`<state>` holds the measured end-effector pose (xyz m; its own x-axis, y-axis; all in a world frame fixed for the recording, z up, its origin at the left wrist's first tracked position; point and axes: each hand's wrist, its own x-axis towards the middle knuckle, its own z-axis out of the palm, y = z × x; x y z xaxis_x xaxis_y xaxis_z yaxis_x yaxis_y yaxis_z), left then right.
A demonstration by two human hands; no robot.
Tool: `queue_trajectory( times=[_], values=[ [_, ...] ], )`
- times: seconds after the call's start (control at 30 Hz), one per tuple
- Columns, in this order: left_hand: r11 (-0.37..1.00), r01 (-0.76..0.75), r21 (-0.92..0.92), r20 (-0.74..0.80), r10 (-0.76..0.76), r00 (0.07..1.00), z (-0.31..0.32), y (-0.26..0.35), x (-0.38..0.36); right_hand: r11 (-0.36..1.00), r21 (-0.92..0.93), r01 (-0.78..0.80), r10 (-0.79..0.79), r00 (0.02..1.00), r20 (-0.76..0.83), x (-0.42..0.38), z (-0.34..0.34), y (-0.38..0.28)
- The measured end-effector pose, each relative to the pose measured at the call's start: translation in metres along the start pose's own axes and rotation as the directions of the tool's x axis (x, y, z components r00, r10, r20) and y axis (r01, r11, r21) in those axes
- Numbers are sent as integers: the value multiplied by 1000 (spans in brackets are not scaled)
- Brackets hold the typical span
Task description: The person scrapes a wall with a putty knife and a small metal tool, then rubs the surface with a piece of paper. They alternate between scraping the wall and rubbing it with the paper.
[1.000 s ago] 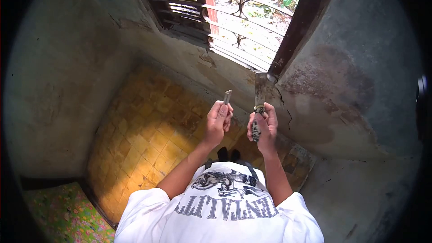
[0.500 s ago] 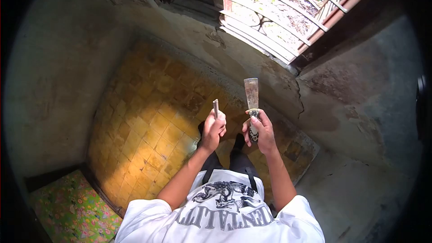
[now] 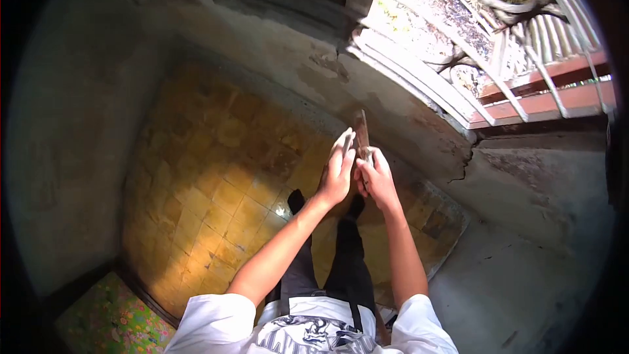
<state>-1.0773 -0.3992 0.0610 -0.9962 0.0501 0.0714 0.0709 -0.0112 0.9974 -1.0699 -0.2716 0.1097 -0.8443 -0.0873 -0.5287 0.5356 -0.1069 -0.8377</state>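
Note:
A putty knife [image 3: 362, 131] points up from my right hand [image 3: 380, 181], which is closed round its handle. Its blade is turned nearly edge-on to me. Close beside it on the left, my left hand [image 3: 336, 174] holds a short thin rod [image 3: 347, 144] between thumb and fingers. Those fingers are fairly straight and point upward, and they hide most of the rod. Both hands are raised in front of me over the floor, fingertips near the blade and its handle.
Ahead to the right is an open window with a curved metal grille [image 3: 472, 59]. Below it runs a cracked plaster wall [image 3: 419, 118]. Yellow tiles [image 3: 216, 196] cover the floor. A floral-patterned cloth surface [image 3: 118, 318] lies at the lower left.
My left hand has moved right, close to the putty knife, and its fingers have straightened. The blade has turned from flat-on to edge-on. My view has shifted, bringing the window lower and further right.

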Motion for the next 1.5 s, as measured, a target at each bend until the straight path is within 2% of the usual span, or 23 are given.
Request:
queue_trajectory(
  times=[0.07, 0.13, 0.2, 0.3, 0.37, 0.43, 0.57, 0.67, 0.7, 0.77, 0.83, 0.93, 1.03, 1.13, 1.17, 1.23, 1.3, 1.37, 1.4, 1.43, 1.5],
  values=[
    [994, 107, -24, 70, -105, 992, 4, -24, 19, 999, -1, 48, -48, 999, 21, 31, -1, 10],
    [984, 128, -120, 52, -122, 991, 13, -44, 36, 998, -18, 53, -53, 999, -1, 50, 2, 7],
    [974, 97, -203, 15, -96, 995, 22, -57, 51, 993, 99, 64, -63, 998, -10, 73, -5, 20],
    [960, 174, -218, 5, -177, 984, 34, -79, 61, 996, 59, 69, -66, 996, -54, 99, -14, 28],
    [854, 434, -286, 114, -420, 900, 32, -87, 67, 998, 37, 60, -57, 996, -73, 115, -20, 33],
    [856, 374, -357, 68, -375, 924, 38, -102, 72, 998, 26, 56, -54, 996, -77, 127, -21, 35],
    [783, 408, -470, 116, -404, 908, 38, -120, 88, 983, -68, 170, -176, 980, -96, 158, -28, 56],
    [770, 383, -510, 89, -395, 914, 45, -126, 98, 955, -111, 274, -283, 956, -72, 172, -33, 63],
    [782, 351, -515, 84, -361, 929, 47, -123, 101, 969, -95, 226, -235, 967, -95, 169, -32, 57],
    [840, 282, -464, 42, -297, 954, 49, -117, 107, 950, -118, 288, -298, 951, -81, 172, -35, 61],
    [859, 180, -479, -85, -249, 965, 58, -124, 111, 942, -117, 314, -325, 942, -86, 176, -37, 66],
    [911, 158, -381, -123, -219, 968, 57, -125, 111, 926, -178, 332, -352, 931, -95, 182, -35, 71],
    [904, 191, -383, -72, -236, 969, 53, -123, 115, 911, -192, 365, -387, 917, -92, 181, -28, 66],
    [919, 135, -369, -99, -183, 978, 51, -125, 121, 891, -286, 353, -393, 915, -92, 187, -28, 66],
    [931, 95, -352, -122, -146, 982, 52, -125, 123, 887, -268, 375, -412, 906, -97, 186, -29, 68],
    [940, 133, -314, -80, -166, 983, 56, -126, 116, 877, -232, 421, -454, 885, -107, 184, -29, 70],
    [941, 168, -294, -54, -192, 980, 56, -124, 116, 894, -226, 386, -419, 900, -119, 183, -28, 65],
    [923, 185, -336, -39, -210, 977, 49, -123, 121, 913, -237, 331, -369, 919, -138, 180, -25, 57],
    [915, 187, -357, -33, -212, 977, 47, -123, 126, 897, -255, 360, -401, 906, -133, 180, -24, 56],
    [926, 120, -358, -115, -171, 979, 51, -122, 126, 881, -272, 387, -432, 893, -126, 179, -23, 55],
    [925, 184, -332, -85, -223, 971, 54, -119, 120, 873, -276, 401, -448, 884, -131, 179, -21, 53]
  ],
)
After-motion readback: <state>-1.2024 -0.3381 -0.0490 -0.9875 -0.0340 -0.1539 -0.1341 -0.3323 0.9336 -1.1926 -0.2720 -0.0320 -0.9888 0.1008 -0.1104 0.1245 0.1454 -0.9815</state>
